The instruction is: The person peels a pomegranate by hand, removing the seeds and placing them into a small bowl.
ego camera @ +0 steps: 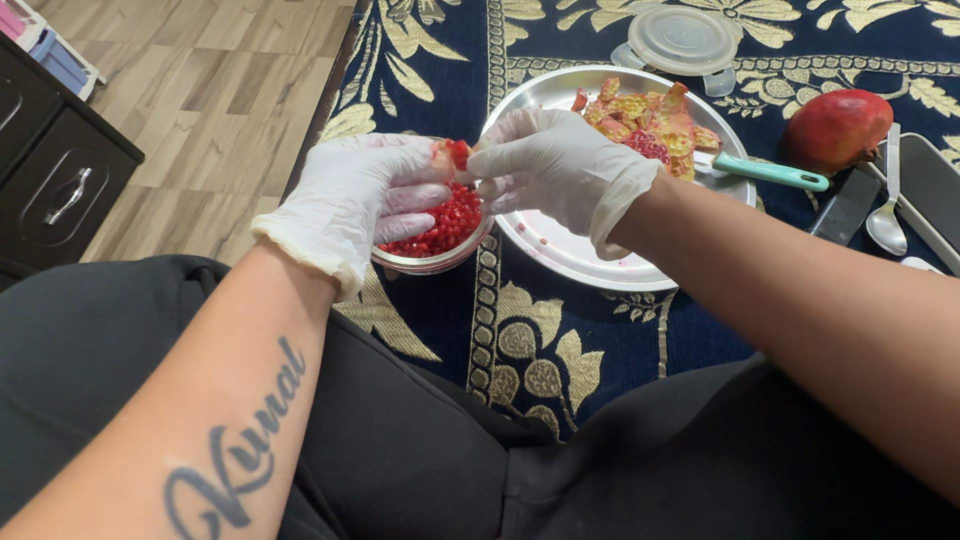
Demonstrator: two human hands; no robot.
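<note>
Both my hands wear white gloves. My left hand (352, 195) and my right hand (560, 165) together grip a small piece of pomegranate (452, 155), red seeds showing, held just above a small clear bowl (440, 258) filled with loose red seeds. Behind my right hand lies a round steel plate (560, 250) carrying a heap of yellow-pink pomegranate peel pieces (650, 125).
A knife with a teal handle (765, 172) rests on the plate's right edge. A whole pomegranate (835, 128), a spoon (888, 215) and a clear plastic lid (683, 40) lie on the dark blue and gold cloth (540, 350). A dark cabinet (55, 170) stands at left on wood flooring.
</note>
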